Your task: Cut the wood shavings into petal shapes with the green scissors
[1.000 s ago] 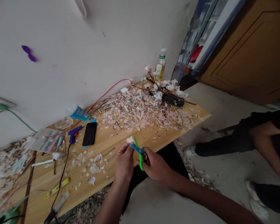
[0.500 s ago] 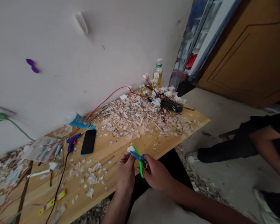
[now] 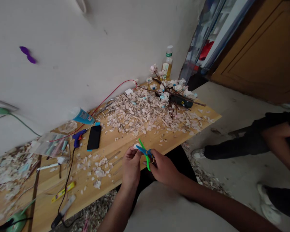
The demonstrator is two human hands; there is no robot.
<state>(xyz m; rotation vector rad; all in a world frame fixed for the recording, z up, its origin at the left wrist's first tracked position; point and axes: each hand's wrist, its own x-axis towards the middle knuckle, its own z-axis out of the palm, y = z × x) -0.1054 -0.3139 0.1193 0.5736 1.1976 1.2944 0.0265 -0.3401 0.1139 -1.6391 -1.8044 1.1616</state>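
Note:
My right hand (image 3: 162, 163) is closed around the handles of a pair of scissors (image 3: 148, 152) with one blue and one green half. Their blades stand apart, the blue one touching a small pale petal-like piece (image 3: 135, 146). That piece is pinched between the thumb and fingers of my left hand (image 3: 131, 162); its exact kind is too small to make out. Both hands are above the near edge of the wooden table (image 3: 125, 141). Loose pale scraps (image 3: 100, 172) lie to the left of my left hand.
A heap of pale shavings (image 3: 135, 112) spreads beyond my hands, with blossom branches (image 3: 174, 91) and a bottle (image 3: 167, 64) behind. Leftward are a phone (image 3: 94, 137), a blue glue gun (image 3: 77, 138), a cup (image 3: 84, 116) and a yellow cutter (image 3: 62, 192). Another person's leg (image 3: 232, 145) shows at right.
The view has tilted down slightly, so the table and hands appear higher. The scissors remain open at the pale piece, and both hands keep their hold.

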